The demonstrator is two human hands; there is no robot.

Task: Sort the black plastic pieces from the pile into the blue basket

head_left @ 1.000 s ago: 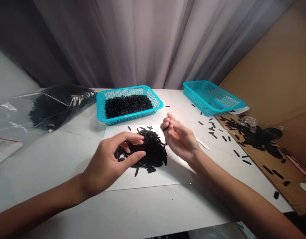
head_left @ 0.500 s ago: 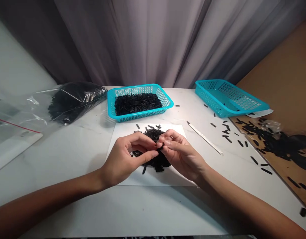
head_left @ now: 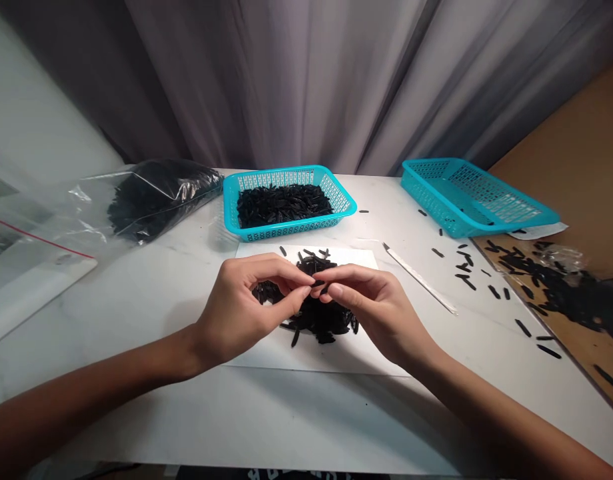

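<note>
Over a heap of small black strips (head_left: 326, 323) on a white sheet (head_left: 256, 365), my two hands meet fingertip to fingertip. My left hand (head_left: 256, 293) pinches the left end of a small black strip (head_left: 318, 284) between thumb and fingers. The fingers and thumb of my right hand (head_left: 374, 297) are closed on the strip's right side. Part of the strip is hidden by the fingertips. Behind the sheet stands a turquoise basket (head_left: 291, 233) filled with similar black strips.
A clear bag (head_left: 156, 200) of black pieces lies at left. To the right are a thin white pointed tool (head_left: 421, 280), scattered strips (head_left: 466, 280) and a second turquoise basket (head_left: 506, 230). A brown board (head_left: 591, 353) at far right carries black sheet scraps. A grey curtain (head_left: 286, 80) hangs behind.
My right hand's fingers have straightened out and now lie flatter against the strip. My hands stay together above the heap. The whole view has shifted slightly, so things sit further right.
</note>
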